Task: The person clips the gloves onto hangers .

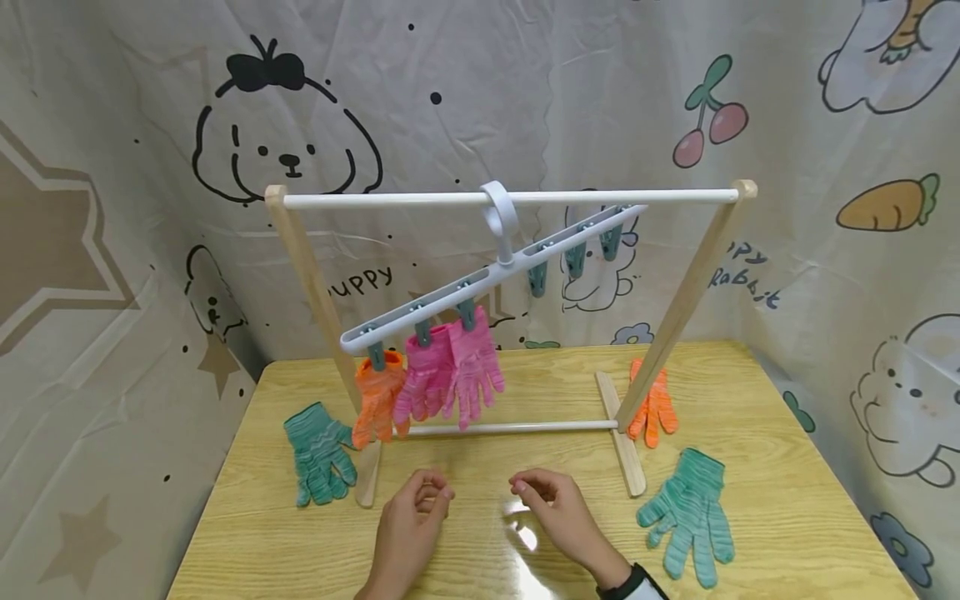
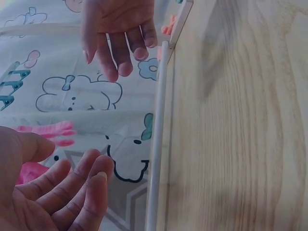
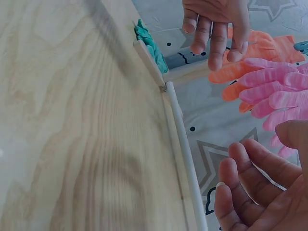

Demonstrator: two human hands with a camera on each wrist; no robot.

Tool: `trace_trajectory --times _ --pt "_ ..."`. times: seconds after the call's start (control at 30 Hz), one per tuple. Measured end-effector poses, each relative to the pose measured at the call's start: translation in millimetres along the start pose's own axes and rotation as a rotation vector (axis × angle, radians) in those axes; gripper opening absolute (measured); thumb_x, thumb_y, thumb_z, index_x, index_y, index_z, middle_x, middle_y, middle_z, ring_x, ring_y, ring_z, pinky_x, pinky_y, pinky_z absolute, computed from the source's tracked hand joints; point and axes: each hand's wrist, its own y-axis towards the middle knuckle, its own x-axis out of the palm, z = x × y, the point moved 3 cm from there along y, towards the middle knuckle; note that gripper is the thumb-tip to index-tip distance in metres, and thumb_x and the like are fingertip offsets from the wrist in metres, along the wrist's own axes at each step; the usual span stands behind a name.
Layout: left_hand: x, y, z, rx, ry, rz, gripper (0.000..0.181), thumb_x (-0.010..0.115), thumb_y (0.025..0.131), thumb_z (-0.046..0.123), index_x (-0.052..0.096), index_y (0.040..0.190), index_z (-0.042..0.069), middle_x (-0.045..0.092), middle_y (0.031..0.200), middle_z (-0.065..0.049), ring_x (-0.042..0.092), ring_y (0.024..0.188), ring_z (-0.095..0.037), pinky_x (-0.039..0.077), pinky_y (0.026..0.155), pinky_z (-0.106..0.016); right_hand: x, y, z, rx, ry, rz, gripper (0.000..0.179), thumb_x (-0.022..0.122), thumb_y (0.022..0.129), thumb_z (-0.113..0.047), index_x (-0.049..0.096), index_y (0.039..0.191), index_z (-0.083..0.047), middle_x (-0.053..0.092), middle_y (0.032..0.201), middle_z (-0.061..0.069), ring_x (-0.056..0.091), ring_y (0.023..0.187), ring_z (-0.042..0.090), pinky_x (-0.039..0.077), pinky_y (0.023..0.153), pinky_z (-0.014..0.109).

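Observation:
My left hand (image 1: pixel 414 525) and right hand (image 1: pixel 557 510) hover over the front of the table with fingers loosely bent, and neither holds anything. Above them a white clip hanger (image 1: pixel 435 302) hangs by its hook from a rack's top bar, tilted in view. On its left half, clips hold an orange glove (image 1: pixel 378 398) and two pink gloves (image 1: pixel 427 375), fingers down. Three grey-green clips (image 1: pixel 575 260) on the right half hold nothing. A green glove (image 1: pixel 318 454) lies left of my left hand; another green glove (image 1: pixel 693 512) lies right of my right hand.
The rack has wooden legs (image 1: pixel 675 308), a white top bar (image 1: pixel 622 197) and a low white bar (image 1: pixel 510 428) behind my hands. Behind its right leg is an orange glove (image 1: pixel 657 408). Printed cloth (image 1: pixel 465 100) surrounds the wooden table (image 1: pixel 757 433).

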Motion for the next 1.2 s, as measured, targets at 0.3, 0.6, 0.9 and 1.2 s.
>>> trace_trajectory --times 0.3,0.6,0.9,1.2 --pt "6.0 -4.2 -1.3 0.002 0.03 -0.027 0.012 0.065 0.098 0.019 0.065 0.103 0.008 0.078 0.096 -0.009 0.074 0.086 -0.02 0.056 0.072 -0.02 -5 -10.9 9 -0.043 -0.03 0.049 0.028 0.059 0.103 -0.016 0.07 0.113 0.008 0.073 0.108 0.025 0.071 0.094 0.009 0.056 0.081 0.021" --pt "18.5 -8.5 -0.6 0.021 0.095 -0.057 0.014 0.066 0.098 0.025 0.066 0.102 0.012 0.077 0.095 -0.001 0.072 0.083 -0.011 0.057 0.072 -0.025 -19 -20.5 17 0.026 -0.042 0.111 0.029 0.06 0.102 -0.019 0.071 0.112 0.006 0.074 0.106 0.024 0.071 0.093 0.014 0.055 0.081 0.02" --pt "37.8 -15.7 1.0 0.078 0.105 -0.165 0.02 0.063 0.1 0.029 0.065 0.105 0.009 0.077 0.098 -0.006 0.072 0.079 -0.008 0.056 0.065 -0.023 -35 -31.5 26 0.128 -0.02 0.15 0.031 0.06 0.103 -0.023 0.071 0.116 0.002 0.074 0.109 0.019 0.072 0.098 0.018 0.056 0.082 0.021" --pt "52.9 -21.1 14.4 0.097 0.055 -0.202 0.017 0.064 0.1 0.028 0.065 0.103 0.011 0.077 0.098 -0.003 0.071 0.078 -0.007 0.054 0.063 -0.022 -60 -38.2 31 0.189 -0.017 0.273 0.025 0.059 0.102 -0.016 0.072 0.116 0.001 0.075 0.106 0.018 0.072 0.092 0.018 0.058 0.078 0.026"
